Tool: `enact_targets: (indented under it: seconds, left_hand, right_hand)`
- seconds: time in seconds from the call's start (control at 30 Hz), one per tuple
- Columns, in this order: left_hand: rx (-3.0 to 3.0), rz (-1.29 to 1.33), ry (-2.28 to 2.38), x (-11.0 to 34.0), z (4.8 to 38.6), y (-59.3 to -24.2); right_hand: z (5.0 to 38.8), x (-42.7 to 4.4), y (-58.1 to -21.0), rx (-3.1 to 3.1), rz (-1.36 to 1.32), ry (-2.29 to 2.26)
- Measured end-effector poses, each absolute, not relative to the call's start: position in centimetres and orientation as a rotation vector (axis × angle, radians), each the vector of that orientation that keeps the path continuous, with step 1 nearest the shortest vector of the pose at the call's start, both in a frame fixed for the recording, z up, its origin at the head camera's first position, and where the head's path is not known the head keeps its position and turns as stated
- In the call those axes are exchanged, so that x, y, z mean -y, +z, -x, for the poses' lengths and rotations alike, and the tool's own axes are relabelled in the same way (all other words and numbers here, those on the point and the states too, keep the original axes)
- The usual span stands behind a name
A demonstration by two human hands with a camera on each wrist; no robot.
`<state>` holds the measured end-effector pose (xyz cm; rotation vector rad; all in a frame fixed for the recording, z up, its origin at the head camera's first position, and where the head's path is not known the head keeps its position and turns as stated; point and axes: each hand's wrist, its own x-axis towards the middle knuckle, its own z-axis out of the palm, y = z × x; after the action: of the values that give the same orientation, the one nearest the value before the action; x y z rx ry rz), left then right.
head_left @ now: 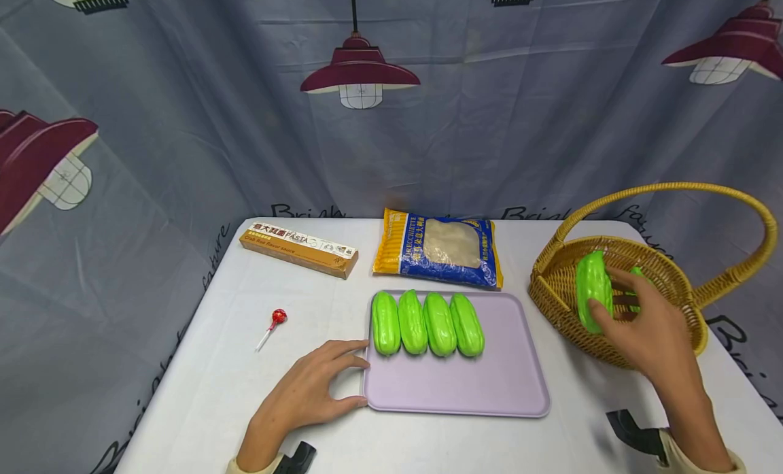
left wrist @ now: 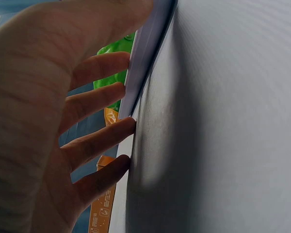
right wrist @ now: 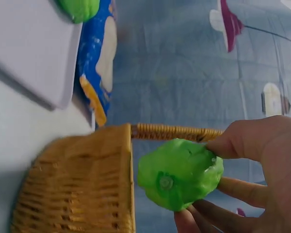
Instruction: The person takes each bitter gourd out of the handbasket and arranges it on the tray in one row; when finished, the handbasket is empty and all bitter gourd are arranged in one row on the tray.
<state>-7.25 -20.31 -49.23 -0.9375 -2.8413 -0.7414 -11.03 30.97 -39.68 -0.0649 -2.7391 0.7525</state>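
A ridged green bitter melon (head_left: 593, 292) is in my right hand (head_left: 650, 319), pinched between thumb and fingers at the basket's opening. In the right wrist view, the bitter melon (right wrist: 177, 175) shows its stem end, and it is raised beside the rim. Another green piece (head_left: 639, 287) shows in the wicker basket (head_left: 559, 317), partly hidden by my fingers. My left hand (head_left: 315, 385) touches the left edge of a lilac tray (head_left: 453, 392) with spread fingers. Several bitter melons (head_left: 426, 322) lie side by side in the tray's upper left part.
Behind the tray lies a blue and yellow pasta bag (head_left: 449, 248). A brown pasta box (head_left: 300, 248) is at the back left, with a red lollipop (head_left: 278, 317) in front of it. The basket's tall handle (head_left: 673, 187) arches over its right side. A grey curtain hangs behind the table.
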Motion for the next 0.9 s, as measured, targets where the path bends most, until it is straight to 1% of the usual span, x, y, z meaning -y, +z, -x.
enact_targets:
  seconds: [0.17, 0.37, 0.7, 0.9]
  left_hand:
    - [2.839, 0.937, -0.741, 20.3, 7.2, -49.2]
    - [2.837, 0.935, -0.732, 20.2, 7.2, -49.1]
    - [2.814, 0.94, -0.725, 20.4, 7.3, -49.2]
    - [2.77, 0.965, -0.713, 20.4, 7.3, -49.5]
  right_hand:
    - [10.0, -29.9, -40.2, 2.729, 0.002, 0.807]
    - [9.5, -28.5, -41.4, 2.688, -0.172, 0.885]
    - [9.6, -26.4, -42.8, 2.724, -0.42, 0.931]
    - [10.2, -25.4, -43.6, 2.762, -0.464, 1.011]
